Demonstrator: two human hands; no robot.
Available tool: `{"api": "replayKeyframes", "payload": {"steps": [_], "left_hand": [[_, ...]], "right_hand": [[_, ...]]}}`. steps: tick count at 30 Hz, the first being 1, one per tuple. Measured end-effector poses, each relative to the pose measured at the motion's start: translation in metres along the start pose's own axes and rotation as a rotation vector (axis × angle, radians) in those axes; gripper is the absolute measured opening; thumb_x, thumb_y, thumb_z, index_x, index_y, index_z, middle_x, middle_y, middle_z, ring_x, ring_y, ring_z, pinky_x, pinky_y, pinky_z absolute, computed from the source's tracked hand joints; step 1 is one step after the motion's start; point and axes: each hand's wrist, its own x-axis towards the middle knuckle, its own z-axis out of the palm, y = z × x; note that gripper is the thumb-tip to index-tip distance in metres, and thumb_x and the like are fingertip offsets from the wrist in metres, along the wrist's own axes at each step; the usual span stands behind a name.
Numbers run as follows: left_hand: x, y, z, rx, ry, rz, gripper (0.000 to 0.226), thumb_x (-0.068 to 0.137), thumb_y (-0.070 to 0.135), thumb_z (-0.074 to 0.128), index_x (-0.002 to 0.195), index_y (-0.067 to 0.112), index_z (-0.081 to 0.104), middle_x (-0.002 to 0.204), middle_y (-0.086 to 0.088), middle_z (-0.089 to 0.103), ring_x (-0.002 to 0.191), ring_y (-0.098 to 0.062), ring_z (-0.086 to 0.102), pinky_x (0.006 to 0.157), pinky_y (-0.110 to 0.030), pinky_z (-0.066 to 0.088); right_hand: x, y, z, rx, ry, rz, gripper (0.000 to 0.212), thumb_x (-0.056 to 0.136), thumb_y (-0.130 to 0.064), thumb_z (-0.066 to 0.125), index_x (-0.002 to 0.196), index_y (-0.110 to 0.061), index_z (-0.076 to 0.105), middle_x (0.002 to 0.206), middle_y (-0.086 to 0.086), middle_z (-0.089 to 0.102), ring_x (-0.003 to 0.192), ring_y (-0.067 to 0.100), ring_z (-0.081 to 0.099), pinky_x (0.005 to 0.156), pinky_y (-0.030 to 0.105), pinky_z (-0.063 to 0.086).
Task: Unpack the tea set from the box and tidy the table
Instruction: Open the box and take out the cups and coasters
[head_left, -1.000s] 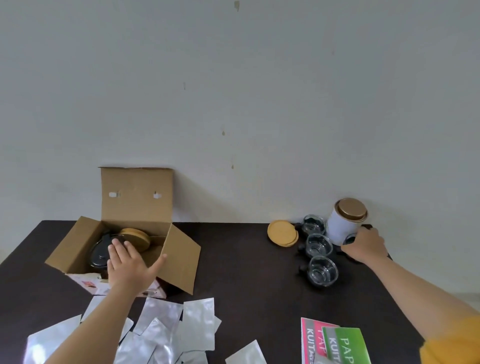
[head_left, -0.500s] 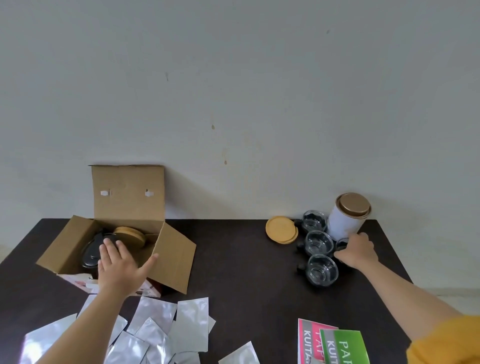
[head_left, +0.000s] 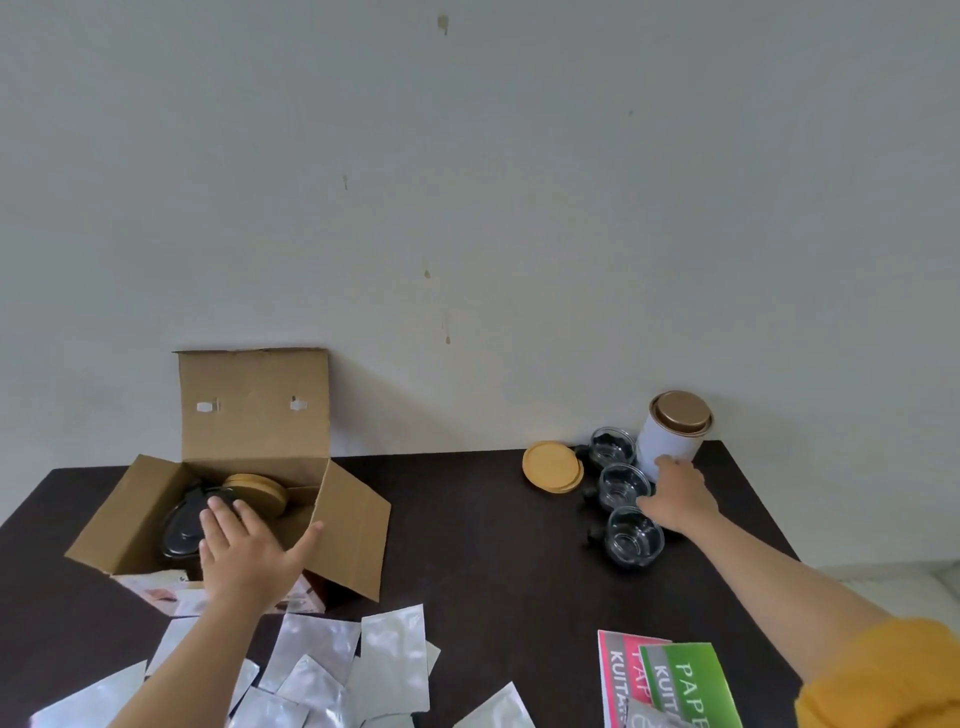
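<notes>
Head view, only view. Dark table (head_left: 467, 545) against a pale wall (head_left: 467, 182). Open cardboard box (head_left: 353, 525) at the left, back flap standing up, side flaps splayed. Inside it: a black rounded piece (head_left: 182, 530) and a tan round lid (head_left: 257, 491) toward the back, touching or overlapping the black piece.

Left hand (head_left: 244, 551) is over the box's near edge, fingers straight and spread, thumb out to the right toward the right flap. Fingertips lie over the black piece, just in front of the tan lid; contact not clear. It grasps nothing.

At the far right is a row of three glass cups (head_left: 623, 486) with dark handles on their left sides, running front to back. Stacked tan coasters (head_left: 551, 465) sit just left of the rear cups. White canister (head_left: 672, 441) with a gold lid stands behind the cups near the wall.

Right hand (head_left: 675, 493) is just right of the middle and front cups, in front of the canister's base. Fingers point left and up, loosely bent; cannot tell whether it holds anything, since what lies under the palm is hidden. Yellow sleeve (head_left: 883, 680) at the bottom right.

Near edge: silver foil packets (head_left: 332, 670) scattered in front of the box, green and pink leaflets (head_left: 670, 680) at the lower right.
</notes>
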Motion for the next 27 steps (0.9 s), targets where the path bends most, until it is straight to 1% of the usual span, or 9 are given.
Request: {"api": "replayKeyframes", "payload": {"steps": [2,7,11,13,16,19,22,24,27], "left_hand": [[-0.004,0.003,-0.003,0.003,-0.002,-0.01,0.12,0.067,0.088,0.013,0.148,0.0,0.007,0.157,-0.022,-0.002,0.145,-0.038,0.0,0.116,-0.048,0.011],[-0.007,0.004,-0.013,0.004,-0.067,-0.021,0.12,0.065,0.088,0.011,0.148,0.003,-0.003,0.156,-0.02,-0.012,0.145,-0.035,-0.007,0.117,-0.045,0.005],[-0.004,0.001,-0.024,-0.041,-0.162,0.005,0.119,0.068,0.089,0.011,0.148,0.003,-0.005,0.156,-0.021,-0.013,0.145,-0.036,-0.008,0.117,-0.046,0.002],[0.002,-0.002,-0.033,-0.086,-0.207,0.014,0.115,0.071,0.087,0.014,0.149,0.003,0.0,0.157,-0.021,-0.008,0.145,-0.036,-0.005,0.117,-0.047,0.002],[0.018,-0.015,-0.046,-0.062,-0.229,0.073,0.1,0.078,0.08,0.031,0.146,0.007,0.02,0.154,-0.019,0.014,0.142,-0.037,0.014,0.116,-0.049,0.009],[0.031,-0.036,-0.055,-0.053,-0.18,0.183,0.078,0.081,0.067,0.046,0.135,0.012,0.035,0.143,-0.014,0.032,0.132,-0.034,0.032,0.112,-0.047,0.023],[0.043,-0.06,-0.056,-0.059,-0.105,0.252,0.069,0.082,0.063,0.047,0.131,0.016,0.037,0.139,-0.011,0.039,0.128,-0.03,0.038,0.111,-0.046,0.028],[0.051,-0.078,-0.053,-0.035,-0.088,0.248,0.075,0.082,0.068,0.042,0.137,0.018,0.033,0.146,-0.011,0.033,0.134,-0.031,0.032,0.113,-0.05,0.02],[0.059,-0.099,-0.044,0.012,-0.087,0.267,0.09,0.082,0.075,0.029,0.149,0.016,0.013,0.158,-0.012,0.008,0.145,-0.033,0.008,0.115,-0.053,0.004]], "right_hand": [[-0.011,-0.02,0.001,0.025,0.002,-0.023,0.054,0.082,-0.026,0.068,0.127,-0.008,0.044,0.125,0.013,0.046,0.114,0.03,0.049,0.08,0.035,0.047],[-0.051,-0.094,0.01,0.132,-0.012,-0.125,0.054,0.082,-0.027,0.064,0.129,-0.009,0.046,0.127,0.012,0.047,0.118,0.029,0.049,0.093,0.038,0.047],[-0.087,-0.173,0.02,0.174,-0.034,-0.239,0.06,0.088,-0.03,0.061,0.139,-0.007,0.041,0.125,0.006,0.045,0.116,0.022,0.047,0.097,0.033,0.043],[-0.104,-0.214,0.027,0.228,-0.049,-0.279,0.06,0.089,-0.03,0.061,0.141,-0.009,0.039,0.135,0.006,0.045,0.123,0.021,0.047,0.101,0.032,0.041],[-0.123,-0.274,0.042,0.321,-0.07,-0.319,0.057,0.089,-0.031,0.063,0.14,-0.013,0.042,0.139,0.005,0.048,0.125,0.021,0.049,0.103,0.034,0.043],[-0.142,-0.332,0.058,0.396,-0.074,-0.392,0.053,0.091,-0.028,0.063,0.138,-0.012,0.046,0.135,0.005,0.052,0.122,0.019,0.052,0.101,0.033,0.046],[-0.153,-0.38,0.075,0.451,-0.117,-0.413,0.048,0.091,-0.028,0.063,0.135,-0.016,0.05,0.13,0.002,0.058,0.115,0.015,0.057,0.097,0.031,0.05],[-0.155,-0.403,0.086,0.45,-0.151,-0.387,0.046,0.09,-0.036,0.062,0.132,-0.023,0.051,0.127,-0.002,0.061,0.109,0.012,0.06,0.091,0.032,0.054],[-0.15,-0.428,0.099,0.435,-0.212,-0.284,0.038,0.091,-0.04,0.058,0.123,-0.02,0.057,0.12,-0.004,0.064,0.106,0.013,0.06,0.074,0.016,0.045]]}}
